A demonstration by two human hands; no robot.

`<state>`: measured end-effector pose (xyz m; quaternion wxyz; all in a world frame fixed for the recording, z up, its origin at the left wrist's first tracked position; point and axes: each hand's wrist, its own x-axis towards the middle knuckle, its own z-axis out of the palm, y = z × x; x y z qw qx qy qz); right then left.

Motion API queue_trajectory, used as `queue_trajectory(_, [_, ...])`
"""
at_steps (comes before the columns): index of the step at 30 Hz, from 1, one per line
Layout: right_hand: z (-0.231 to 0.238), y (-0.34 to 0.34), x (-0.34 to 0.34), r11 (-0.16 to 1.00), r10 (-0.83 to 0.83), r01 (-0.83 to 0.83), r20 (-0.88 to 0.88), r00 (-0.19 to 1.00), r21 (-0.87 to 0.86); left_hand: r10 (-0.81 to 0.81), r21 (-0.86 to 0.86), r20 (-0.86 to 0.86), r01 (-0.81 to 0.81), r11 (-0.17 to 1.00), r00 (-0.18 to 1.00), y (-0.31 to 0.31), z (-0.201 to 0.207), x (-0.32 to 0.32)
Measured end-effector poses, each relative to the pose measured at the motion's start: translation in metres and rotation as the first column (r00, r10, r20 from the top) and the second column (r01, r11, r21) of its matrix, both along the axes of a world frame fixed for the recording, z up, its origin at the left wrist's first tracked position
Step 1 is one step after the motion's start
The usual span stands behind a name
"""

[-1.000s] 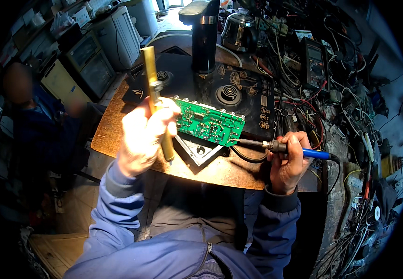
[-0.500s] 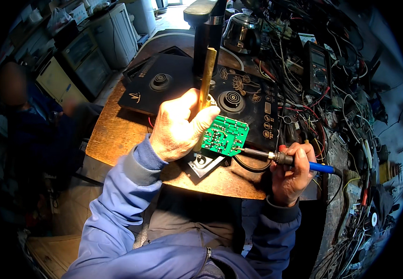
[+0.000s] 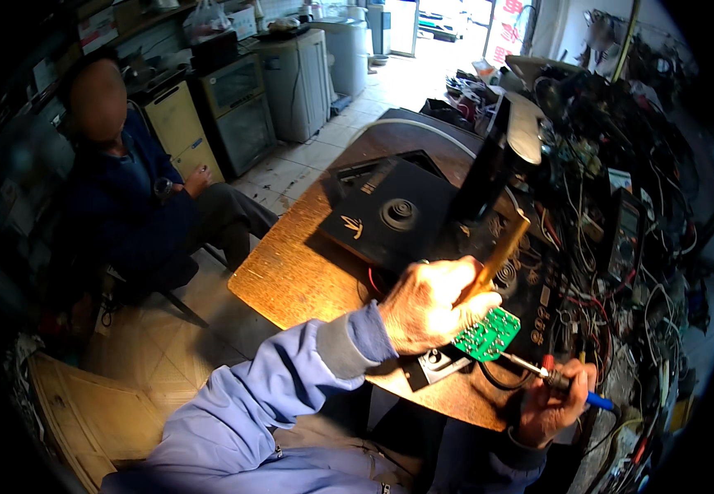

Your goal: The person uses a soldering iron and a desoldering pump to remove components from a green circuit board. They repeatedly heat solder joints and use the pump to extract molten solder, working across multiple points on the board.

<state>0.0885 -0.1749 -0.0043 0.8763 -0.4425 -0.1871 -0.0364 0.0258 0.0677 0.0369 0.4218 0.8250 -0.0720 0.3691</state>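
Observation:
My left hand [image 3: 427, 305] is closed round a long yellowish-brown stick [image 3: 503, 251] that slants up to the right. Under its thumb is the edge of a green circuit board [image 3: 489, 333], solder side up. My right hand [image 3: 556, 403] grips a soldering iron [image 3: 597, 401] with a blue rear handle. Its tip touches or nearly touches the board's lower right edge; I cannot tell which. Below the board, a silver-and-black part [image 3: 437, 365] rests on the wooden table [image 3: 291, 284].
A black cooktop panel [image 3: 386, 210] lies on the table, with a tall dark post [image 3: 489, 165] beside it. Tangled cables and a multimeter [image 3: 625, 239] crowd the right. At left sits another person [image 3: 151, 189]. Cabinets [image 3: 180, 123] and white appliances [image 3: 295, 82] line the back.
My view has swung to the left and up, so the table and both hands appear further right and lower. Both hands keep hold of the board, stick and soldering iron.

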Motion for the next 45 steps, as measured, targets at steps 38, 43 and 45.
queue_trajectory(38, [0.009,0.001,-0.003,0.997,-0.066,0.065,-0.044,0.997,-0.032,0.035,0.003,-0.074,-0.035,0.999,0.997,-0.004,-0.005,-0.001])
queue_trajectory(43, [0.009,0.003,-0.004,0.996,-0.088,0.088,-0.041,0.995,-0.011,0.053,0.001,-0.040,-0.053,0.999,0.998,-0.007,-0.004,0.000])
queue_trajectory(45, [0.008,0.003,-0.003,0.997,-0.082,0.082,-0.054,0.995,-0.004,0.037,0.023,-0.042,-0.036,0.999,0.998,-0.003,-0.006,0.000])
